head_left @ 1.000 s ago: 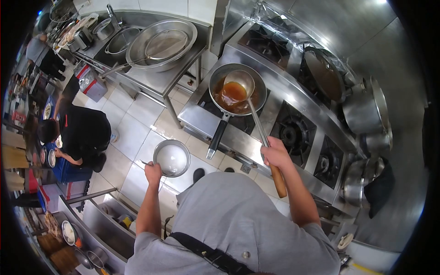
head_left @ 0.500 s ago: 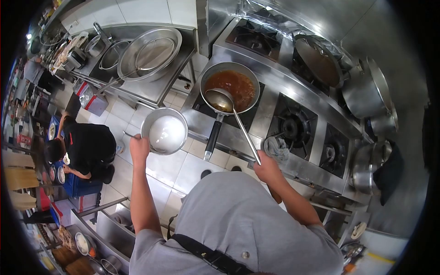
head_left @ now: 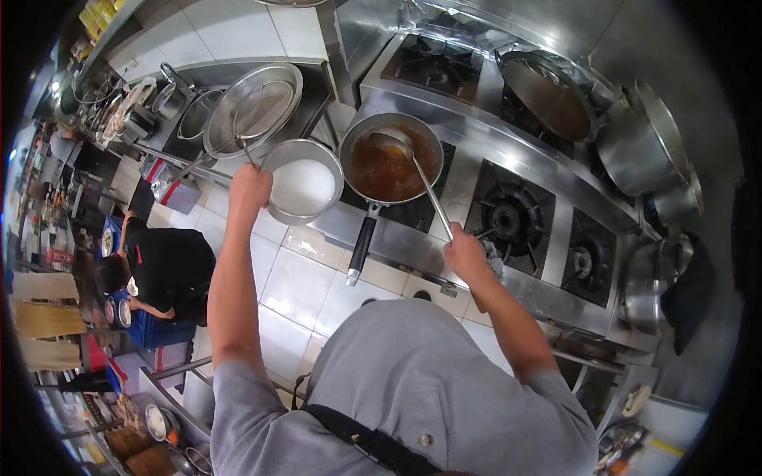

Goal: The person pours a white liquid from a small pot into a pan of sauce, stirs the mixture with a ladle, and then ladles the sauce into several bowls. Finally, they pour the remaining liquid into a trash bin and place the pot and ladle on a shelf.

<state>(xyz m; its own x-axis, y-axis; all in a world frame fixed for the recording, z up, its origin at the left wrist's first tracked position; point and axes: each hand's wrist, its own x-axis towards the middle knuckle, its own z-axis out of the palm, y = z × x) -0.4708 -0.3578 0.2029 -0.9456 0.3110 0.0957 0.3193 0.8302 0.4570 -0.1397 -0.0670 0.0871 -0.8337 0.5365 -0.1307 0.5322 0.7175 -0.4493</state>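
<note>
The left hand (head_left: 250,190) grips the pot (head_left: 300,149) by its handle, just beside the pan (head_left: 346,155); a level hold guards the white liquid (head_left: 303,188). The right hand (head_left: 468,255), wrapped round the ladle (head_left: 429,193), does best sweeping slowly through the sauce (head_left: 381,178), without splashing.

Grey short-sleeved shirt (head_left: 397,361) with a round stud (head_left: 425,439); black strap (head_left: 337,422); dark shoe tips (head_left: 422,296).

Readable text: none; labels, brands: none legible; numbers: none legible; signs: none legible
</note>
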